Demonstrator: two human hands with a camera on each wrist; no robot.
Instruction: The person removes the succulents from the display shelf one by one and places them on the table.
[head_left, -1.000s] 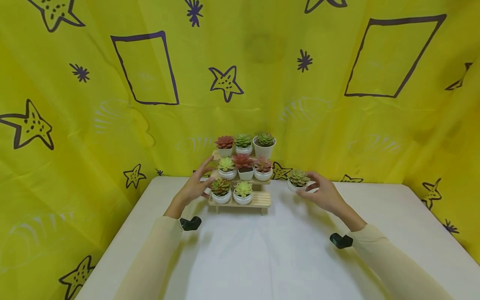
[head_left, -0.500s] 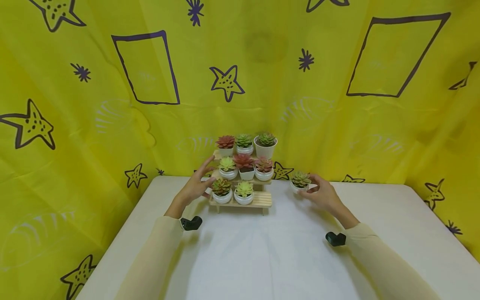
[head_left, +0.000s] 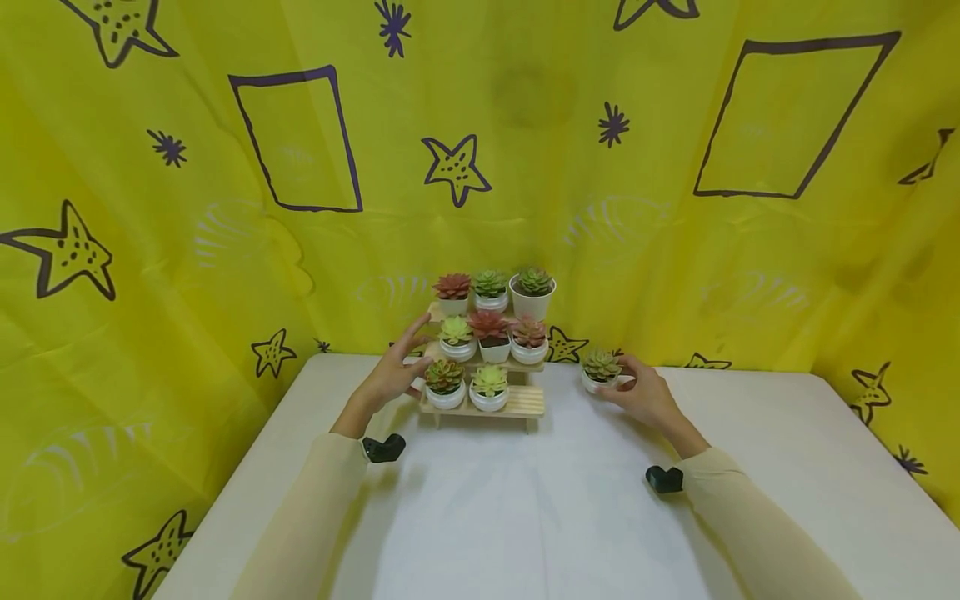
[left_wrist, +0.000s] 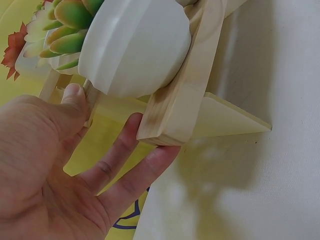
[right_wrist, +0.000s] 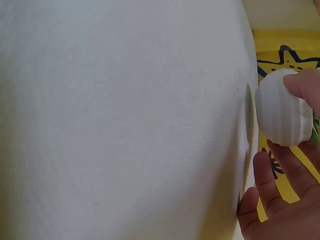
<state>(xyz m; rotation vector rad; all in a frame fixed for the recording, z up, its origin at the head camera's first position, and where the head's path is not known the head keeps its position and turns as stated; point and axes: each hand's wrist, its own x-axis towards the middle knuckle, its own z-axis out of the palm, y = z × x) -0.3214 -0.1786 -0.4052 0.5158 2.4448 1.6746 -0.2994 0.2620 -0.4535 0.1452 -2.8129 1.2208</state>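
My right hand (head_left: 651, 398) pinches a small potted succulent (head_left: 600, 368) by its white ribbed pot (right_wrist: 281, 110), thumb on one side and fingertips on the other, to the right of a three-tier wooden plant stand (head_left: 525, 402). With fingers spread, my left hand (head_left: 386, 379) touches the stand's left side; its fingertips meet the end of the lowest shelf (left_wrist: 175, 112) and its thumb reaches toward the tier above. On that lowest shelf sit a green-orange succulent (head_left: 444, 379) and a yellow-green succulent (head_left: 490, 383), leaving bare slats at its right end.
A red succulent (head_left: 452, 287), a green one (head_left: 490, 285) and a larger green pot (head_left: 532, 304) line the top tier. Three more pots, including a dark red succulent (head_left: 489, 325), fill the middle tier. A yellow curtain (head_left: 525, 175) hangs behind the white table (head_left: 465, 517).
My right forearm has shifted slightly left, and the succulent in that hand has moved slightly right and settled lower. The left hand stays at the stand.
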